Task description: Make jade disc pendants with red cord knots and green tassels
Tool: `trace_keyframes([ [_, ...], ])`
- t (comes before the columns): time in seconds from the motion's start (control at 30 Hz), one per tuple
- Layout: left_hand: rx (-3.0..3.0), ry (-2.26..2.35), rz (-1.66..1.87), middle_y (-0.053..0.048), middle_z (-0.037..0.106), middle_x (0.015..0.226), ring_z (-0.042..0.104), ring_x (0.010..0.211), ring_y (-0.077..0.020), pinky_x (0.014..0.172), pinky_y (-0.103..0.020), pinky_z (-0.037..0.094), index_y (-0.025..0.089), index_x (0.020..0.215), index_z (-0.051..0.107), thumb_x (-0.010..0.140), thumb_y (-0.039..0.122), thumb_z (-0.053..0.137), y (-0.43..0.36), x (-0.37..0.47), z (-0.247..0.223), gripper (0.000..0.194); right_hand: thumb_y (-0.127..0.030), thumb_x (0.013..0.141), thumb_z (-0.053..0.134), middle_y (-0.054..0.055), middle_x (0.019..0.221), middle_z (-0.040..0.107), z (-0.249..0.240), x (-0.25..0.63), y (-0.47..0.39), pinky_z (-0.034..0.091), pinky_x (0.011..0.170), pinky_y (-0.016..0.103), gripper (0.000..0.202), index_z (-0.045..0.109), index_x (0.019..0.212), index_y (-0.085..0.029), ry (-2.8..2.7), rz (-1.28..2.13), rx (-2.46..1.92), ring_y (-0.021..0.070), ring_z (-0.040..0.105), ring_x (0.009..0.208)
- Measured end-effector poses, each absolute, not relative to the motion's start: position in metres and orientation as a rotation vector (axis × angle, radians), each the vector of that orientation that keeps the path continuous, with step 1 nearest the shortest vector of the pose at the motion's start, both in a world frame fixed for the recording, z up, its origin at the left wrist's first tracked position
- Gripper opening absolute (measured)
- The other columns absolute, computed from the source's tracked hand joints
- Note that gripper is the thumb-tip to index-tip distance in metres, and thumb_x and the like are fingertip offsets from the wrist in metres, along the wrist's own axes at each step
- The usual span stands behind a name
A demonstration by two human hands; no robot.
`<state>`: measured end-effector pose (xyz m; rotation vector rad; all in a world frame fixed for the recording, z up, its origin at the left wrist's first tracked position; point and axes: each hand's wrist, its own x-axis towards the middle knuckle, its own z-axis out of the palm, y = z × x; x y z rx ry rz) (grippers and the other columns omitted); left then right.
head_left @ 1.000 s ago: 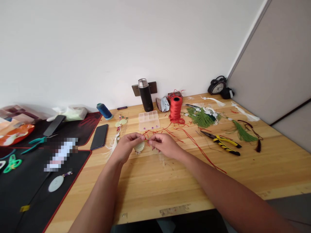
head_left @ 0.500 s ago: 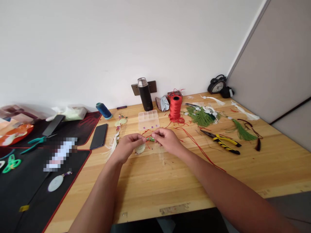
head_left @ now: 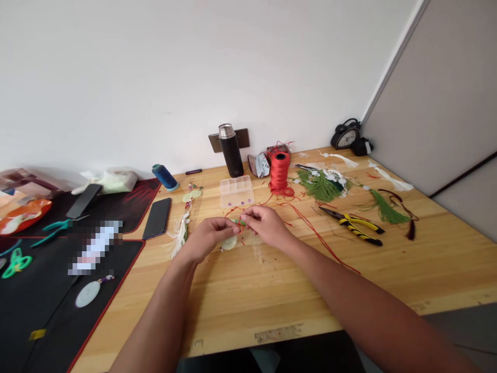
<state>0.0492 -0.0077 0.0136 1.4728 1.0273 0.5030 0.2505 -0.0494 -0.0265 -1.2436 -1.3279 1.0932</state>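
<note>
Close together over the wooden table, my left hand (head_left: 212, 235) and my right hand (head_left: 264, 223) both pinch at a thin red cord (head_left: 240, 221). A small green bead (head_left: 242, 223) shows between the fingertips, partly covered by them. Below my left fingers is a pale, round, translucent pendant (head_left: 229, 243), partly hidden by the hand. Just beyond my hands lies a clear plastic compartment box (head_left: 236, 190) with several purple beads in its front row. Which strand each hand grips is too small to make out.
Behind stand a red cord spool (head_left: 279, 173) and a black flask (head_left: 232, 153). Yellow-black pliers (head_left: 355, 224) and green tassels (head_left: 320, 185) lie right. A phone (head_left: 157, 218), a blue thread spool (head_left: 165, 177) and a white tassel (head_left: 179, 233) are left.
My fingertips have shifted closer together and now cover more of the green bead. Red cord shows between them, and the pendant sits slightly further right.
</note>
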Motion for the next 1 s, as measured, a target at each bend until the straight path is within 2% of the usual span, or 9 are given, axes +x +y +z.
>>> trace_keyframes([
  [0.2,1.479,0.978,0.433,0.000,0.063,0.067,0.045,0.060,-0.0125,0.058,-0.026,0.032,0.019,0.080,0.083,0.071,0.048,0.091,-0.0100,0.0502,0.0065,0.031,-0.029,0.097,0.066,-0.001,0.076,0.067,-0.0248,0.2481,-0.0513,0.045,0.067,0.028,0.014,0.071,0.088,-0.019,-1.339,1.067,-1.232,0.0143,0.057,0.068],
  [0.4,1.484,0.965,0.469,-0.002,0.069,0.073,0.049,0.064,-0.0133,0.061,-0.026,0.034,0.020,0.083,0.085,0.075,0.048,0.090,-0.0091,0.0493,0.0029,0.029,-0.028,0.097,0.066,0.000,0.082,0.070,-0.0225,0.2489,-0.0522,0.046,0.072,0.029,0.015,0.071,0.086,-0.020,-1.376,1.030,-1.207,0.0149,0.060,0.074],
  [0.53,1.454,0.979,0.609,-0.003,0.073,0.076,0.054,0.069,-0.0146,0.066,-0.027,0.039,0.020,0.080,0.085,0.072,0.048,0.093,-0.0091,0.0507,0.0048,0.030,-0.029,0.097,0.066,0.000,0.079,0.068,-0.0259,0.2499,-0.0508,0.045,0.068,0.029,0.014,0.072,0.089,-0.019,-1.349,1.091,-1.218,0.0147,0.058,0.070],
  [0.8,1.335,0.996,0.759,-0.003,0.072,0.070,0.054,0.063,-0.0138,0.060,-0.026,0.043,0.019,0.074,0.082,0.062,0.047,0.100,-0.0106,0.0557,0.0101,0.036,-0.035,0.099,0.067,-0.001,0.074,0.065,-0.0277,0.2476,-0.0528,0.042,0.062,0.027,0.020,0.069,0.086,-0.020,-1.339,1.188,-1.202,0.0138,0.055,0.064],
  [1.0,1.292,1.030,0.891,-0.004,0.075,0.071,0.057,0.062,-0.0150,0.059,-0.028,0.045,0.019,0.078,0.085,0.063,0.050,0.099,-0.0101,0.0587,0.0076,0.037,-0.038,0.101,0.064,-0.001,0.071,0.064,-0.0295,0.2445,-0.0542,0.040,0.061,0.027,0.026,0.066,0.083,-0.020,-1.399,1.220,-1.218,0.0139,0.055,0.064],
])
